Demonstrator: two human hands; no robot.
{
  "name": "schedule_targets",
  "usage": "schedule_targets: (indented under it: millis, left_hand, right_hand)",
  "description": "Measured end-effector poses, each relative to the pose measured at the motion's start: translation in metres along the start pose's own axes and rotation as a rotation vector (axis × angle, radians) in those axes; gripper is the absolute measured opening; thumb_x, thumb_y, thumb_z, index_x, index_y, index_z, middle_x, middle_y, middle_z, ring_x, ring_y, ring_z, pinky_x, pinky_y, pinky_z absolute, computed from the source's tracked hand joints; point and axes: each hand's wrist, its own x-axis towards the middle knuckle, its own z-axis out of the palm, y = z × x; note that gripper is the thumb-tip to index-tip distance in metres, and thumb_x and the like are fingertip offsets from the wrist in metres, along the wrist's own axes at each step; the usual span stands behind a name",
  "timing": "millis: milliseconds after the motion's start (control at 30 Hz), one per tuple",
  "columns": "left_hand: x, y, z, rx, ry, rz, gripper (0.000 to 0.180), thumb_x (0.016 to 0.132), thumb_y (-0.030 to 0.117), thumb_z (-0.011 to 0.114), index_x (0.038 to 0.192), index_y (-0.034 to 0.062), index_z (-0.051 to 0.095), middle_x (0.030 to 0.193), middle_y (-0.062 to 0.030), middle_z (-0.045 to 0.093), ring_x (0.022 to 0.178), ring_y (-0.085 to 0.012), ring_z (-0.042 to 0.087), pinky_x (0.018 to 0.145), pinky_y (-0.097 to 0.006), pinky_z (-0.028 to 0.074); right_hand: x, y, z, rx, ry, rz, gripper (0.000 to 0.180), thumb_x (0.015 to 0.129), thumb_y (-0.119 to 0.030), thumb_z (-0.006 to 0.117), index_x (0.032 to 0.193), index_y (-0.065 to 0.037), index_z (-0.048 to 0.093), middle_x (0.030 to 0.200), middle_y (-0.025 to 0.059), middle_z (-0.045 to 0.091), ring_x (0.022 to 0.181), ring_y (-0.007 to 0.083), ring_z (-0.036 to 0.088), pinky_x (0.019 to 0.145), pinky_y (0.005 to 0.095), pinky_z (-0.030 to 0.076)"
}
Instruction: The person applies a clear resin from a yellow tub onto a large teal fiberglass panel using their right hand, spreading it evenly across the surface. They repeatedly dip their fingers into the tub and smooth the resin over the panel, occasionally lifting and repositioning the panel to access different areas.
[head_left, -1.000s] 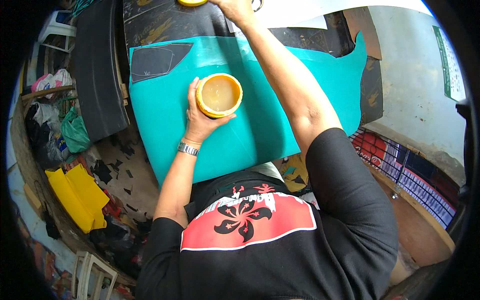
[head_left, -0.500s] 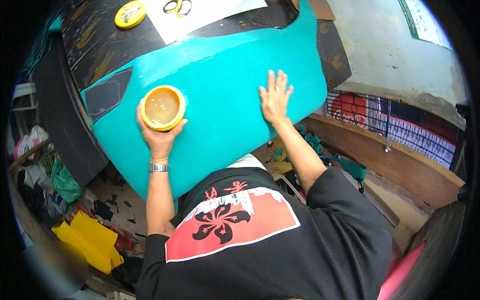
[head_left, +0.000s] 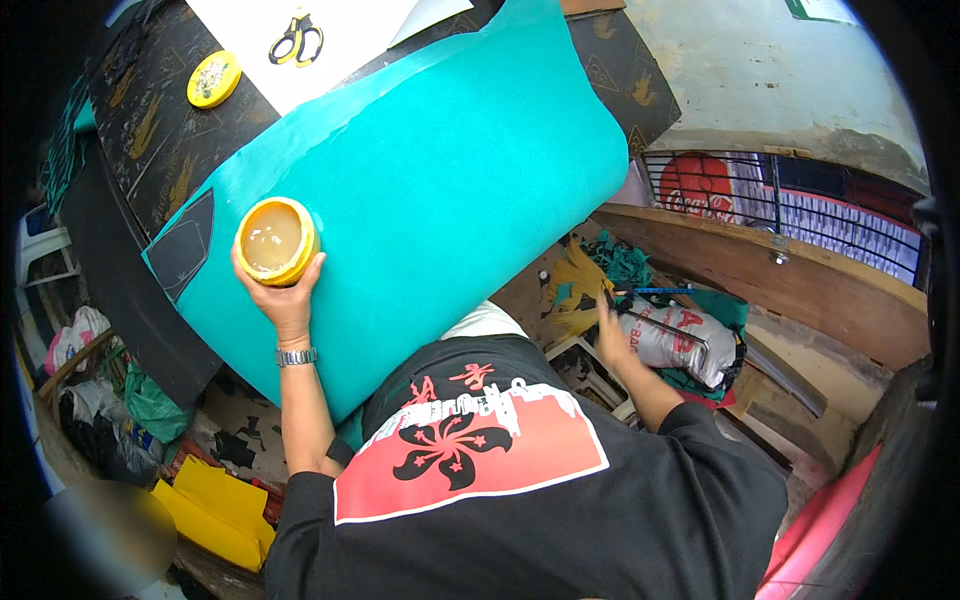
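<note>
My left hand (head_left: 288,305) is wrapped round a yellow round tub (head_left: 309,246) of cloudy, pale, glue-like paste and holds it over a large teal sheet (head_left: 430,190). Its top is uncovered, and bubbles show in the paste. My right hand (head_left: 612,335) is off the sheet, low at the right beside the table. Seen edge-on, its fingers look stretched out next to yellow scraps (head_left: 576,290) and a white printed plastic bag (head_left: 672,340). Nothing shows in its grasp. Near the tub, a dark grey cut piece (head_left: 183,245) lies on the sheet's left corner.
On the dark table (head_left: 150,125) lie a yellow lid (head_left: 214,80), white paper (head_left: 350,55) and scissors (head_left: 296,40) with black and yellow handles. A wooden board (head_left: 760,255) and wire grille (head_left: 780,200) bound the right. Yellow sheets (head_left: 215,510) and scraps lie at lower left.
My right hand has lifted off the teal sheet and dropped down beside the table toward the scraps. My left hand still holds the tub. The whole view has shifted.
</note>
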Motion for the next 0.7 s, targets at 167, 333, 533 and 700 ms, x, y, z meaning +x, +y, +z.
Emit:
schedule_targets:
  millis: [167, 333, 533, 700]
  left_hand:
    - [0.006, 0.031, 0.031, -0.017, -0.156, 0.145, 0.111, 0.057, 0.019, 0.096, 0.145, 0.0016, 0.03, 0.135, -0.0151, 0.05, 0.123, -0.0269, 0.053, 0.106, -0.04, 0.045]
    - [0.011, 0.047, 0.081, -0.094, -0.249, 0.134, 0.11, 0.056, 0.025, 0.096, 0.143, 0.0034, 0.032, 0.129, -0.0156, 0.057, 0.117, -0.0276, 0.06, 0.099, -0.041, 0.051]
    - [0.006, 0.053, 0.115, -0.026, -0.297, 0.183, 0.108, 0.056, 0.029, 0.096, 0.142, 0.0043, 0.035, 0.131, -0.0162, 0.056, 0.118, -0.0296, 0.059, 0.1, -0.04, 0.051]
    - [0.005, 0.056, 0.123, 0.068, -0.327, 0.262, 0.106, 0.055, 0.028, 0.096, 0.141, 0.005, 0.038, 0.134, -0.016, 0.054, 0.12, -0.0307, 0.057, 0.102, -0.04, 0.048]
  right_hand:
    - [-0.039, 0.016, 0.118, 0.323, -0.995, 0.37, 0.089, 0.083, -0.046, 0.071, 0.153, -0.014, 0.027, 0.15, 0.024, 0.034, 0.129, 0.0371, 0.049, 0.102, 0.0592, 0.04]
    - [-0.005, -0.06, 0.098, 1.324, -1.078, 0.732, 0.085, 0.085, -0.052, 0.067, 0.152, -0.014, 0.03, 0.15, 0.0245, 0.036, 0.13, 0.0366, 0.048, 0.102, 0.0608, 0.039]
    - [0.011, -0.088, -0.006, 1.404, -1.118, 0.046, 0.079, 0.091, -0.056, 0.058, 0.152, -0.013, 0.031, 0.147, 0.0252, 0.042, 0.129, 0.0344, 0.051, 0.102, 0.0585, 0.042]
    - [0.015, -0.106, -0.157, 1.658, -1.009, -0.689, 0.069, 0.095, -0.035, 0.063, 0.152, -0.014, 0.03, 0.118, 0.0158, 0.064, 0.093, 0.0228, 0.068, 0.083, 0.0361, 0.054]
